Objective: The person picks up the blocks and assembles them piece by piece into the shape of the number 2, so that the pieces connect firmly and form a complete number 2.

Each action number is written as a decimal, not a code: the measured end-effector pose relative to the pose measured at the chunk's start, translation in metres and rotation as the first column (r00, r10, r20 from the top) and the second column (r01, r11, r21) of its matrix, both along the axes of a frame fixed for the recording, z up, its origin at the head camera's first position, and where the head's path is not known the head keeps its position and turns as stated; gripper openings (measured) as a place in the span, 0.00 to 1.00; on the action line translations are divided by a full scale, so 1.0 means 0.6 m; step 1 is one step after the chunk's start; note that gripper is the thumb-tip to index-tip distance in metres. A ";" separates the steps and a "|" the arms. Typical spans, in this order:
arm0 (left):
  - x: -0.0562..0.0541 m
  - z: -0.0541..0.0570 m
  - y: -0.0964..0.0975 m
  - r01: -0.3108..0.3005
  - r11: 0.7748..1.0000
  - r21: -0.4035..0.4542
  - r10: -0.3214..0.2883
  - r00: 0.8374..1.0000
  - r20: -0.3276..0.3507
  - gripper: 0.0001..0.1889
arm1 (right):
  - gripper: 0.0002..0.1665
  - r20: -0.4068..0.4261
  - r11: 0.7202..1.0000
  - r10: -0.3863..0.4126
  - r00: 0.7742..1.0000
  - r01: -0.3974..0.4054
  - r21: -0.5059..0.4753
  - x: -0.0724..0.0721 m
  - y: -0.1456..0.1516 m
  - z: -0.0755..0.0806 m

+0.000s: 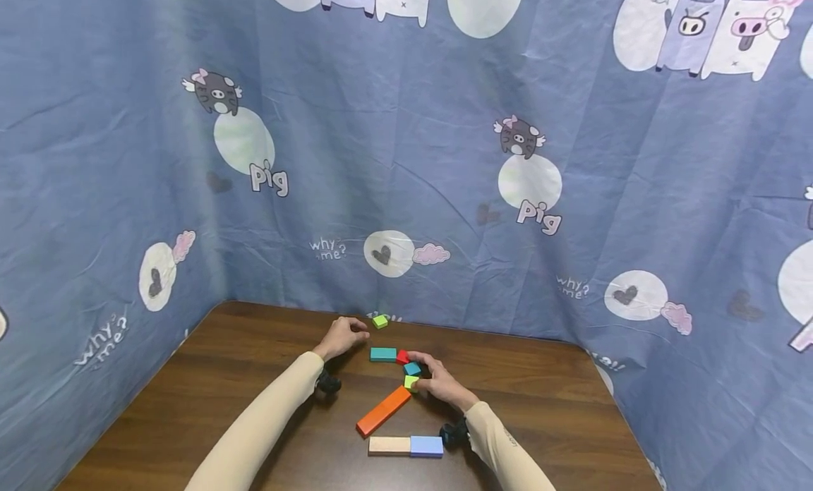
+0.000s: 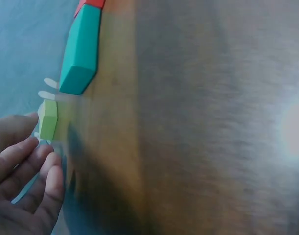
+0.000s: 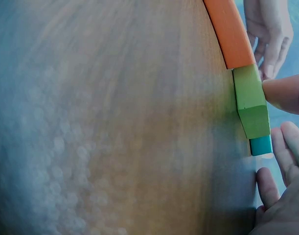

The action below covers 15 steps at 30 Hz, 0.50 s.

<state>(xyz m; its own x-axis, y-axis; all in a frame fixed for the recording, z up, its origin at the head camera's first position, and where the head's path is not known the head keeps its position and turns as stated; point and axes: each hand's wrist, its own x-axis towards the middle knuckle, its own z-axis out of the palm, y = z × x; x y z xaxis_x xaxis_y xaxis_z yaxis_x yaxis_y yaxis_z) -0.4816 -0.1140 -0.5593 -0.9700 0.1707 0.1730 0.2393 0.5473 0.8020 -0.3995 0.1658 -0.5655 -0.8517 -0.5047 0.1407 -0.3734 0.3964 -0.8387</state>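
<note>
In the head view my left hand (image 1: 343,337) hovers near the table's far edge, fingers loosely bent and holding nothing. Close to it are a small lime block (image 1: 380,322) and a teal block (image 1: 383,355). My right hand (image 1: 441,383) reaches over a bent row of blocks. Its index finger lies at a red block (image 1: 403,357), and its thumb touches a lime-green block (image 3: 250,100) in the right wrist view. A small teal block (image 1: 412,369) sits between these two. A long orange block (image 1: 384,410) slants away from the green one.
Nearer the front lie a pale wooden block (image 1: 389,446) and a light blue block (image 1: 426,446), end to end. The brown wooden table (image 1: 546,434) ends at a blue patterned curtain (image 1: 406,159) behind and at the sides.
</note>
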 end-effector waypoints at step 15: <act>-0.021 0.029 0.029 -0.127 0.992 -0.010 0.127 0.992 -0.015 0.11 | 0.40 0.018 0.999 -0.021 1.000 0.020 0.037 -0.015 0.005 -0.017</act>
